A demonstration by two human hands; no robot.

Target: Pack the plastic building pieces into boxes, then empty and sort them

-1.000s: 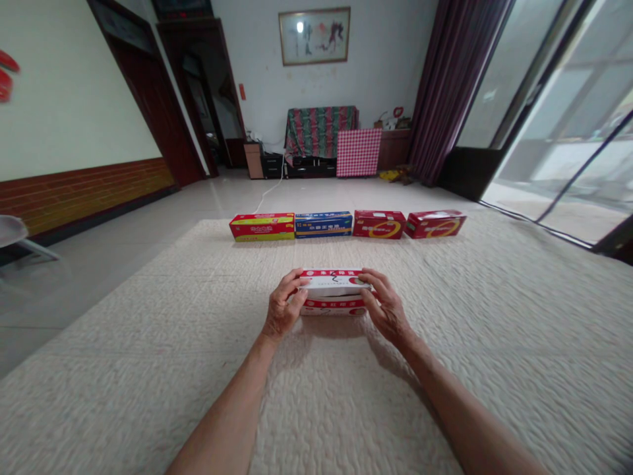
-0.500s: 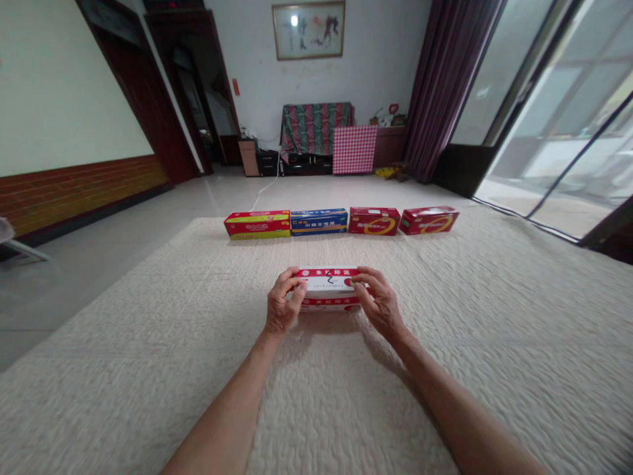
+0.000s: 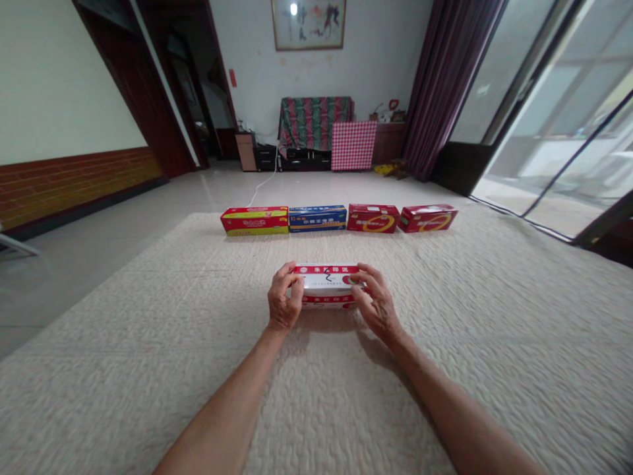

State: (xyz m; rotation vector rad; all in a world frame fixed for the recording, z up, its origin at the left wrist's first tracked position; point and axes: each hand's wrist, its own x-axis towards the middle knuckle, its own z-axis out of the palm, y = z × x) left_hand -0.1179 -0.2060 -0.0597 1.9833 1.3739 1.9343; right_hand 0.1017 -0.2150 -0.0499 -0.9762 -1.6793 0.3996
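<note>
A red and white box (image 3: 324, 284) rests on the cream quilted cover (image 3: 148, 343) in front of me. My left hand (image 3: 283, 299) grips its left end with curled fingers. At the box's right end my right hand (image 3: 374, 302) holds on the same way. Both forearms reach out from the bottom of the view.
Further back on the cover, several boxes stand in a row: a red and yellow box (image 3: 254, 220), a blue box (image 3: 317, 218), and two red boxes (image 3: 372, 218) (image 3: 428, 218). Beyond are a tiled floor, a covered cabinet (image 3: 315, 125), dark doors at left and glass doors at right.
The view has tilted slightly, so everything sits a little higher. Both hands stay on the ends of the box, which has hardly moved on the cover.
</note>
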